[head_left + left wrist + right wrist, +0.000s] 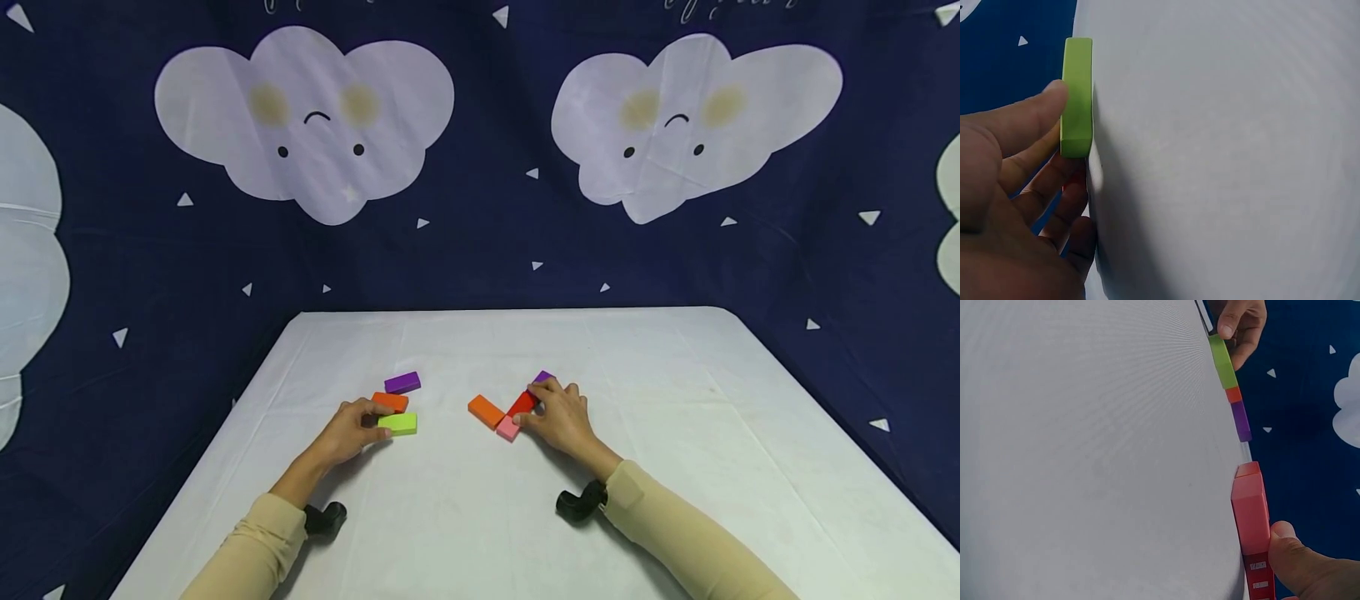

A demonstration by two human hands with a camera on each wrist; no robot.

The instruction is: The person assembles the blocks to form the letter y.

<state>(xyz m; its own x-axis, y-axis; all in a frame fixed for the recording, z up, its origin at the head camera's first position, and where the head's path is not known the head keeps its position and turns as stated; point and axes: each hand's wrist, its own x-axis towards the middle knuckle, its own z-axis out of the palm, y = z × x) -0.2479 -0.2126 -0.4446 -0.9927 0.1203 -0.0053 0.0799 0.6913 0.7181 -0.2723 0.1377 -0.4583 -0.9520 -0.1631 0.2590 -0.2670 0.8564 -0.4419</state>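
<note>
My left hand (351, 432) pinches a lime green block (398, 424), thumb on the near side and fingers behind it. An orange block (391, 402) lies just beyond it, partly covered by the fingers, and a purple block (402, 382) lies farther back. On the right side, my right hand (564, 417) holds a red block (521, 405) between thumb and fingers. Against the red block's near end sits a pink block (1250, 512), with the thumb close to their joint. Another orange block (486, 412) angles away leftward from there. The fingers partly hide a second purple block (543, 377).
A white-covered table (465, 517) bears all the blocks. Behind it hangs a dark blue cloth (495, 250) with printed clouds and small triangles. A black curved piece sits at each wrist, the left one (326, 520) and the right one (580, 503).
</note>
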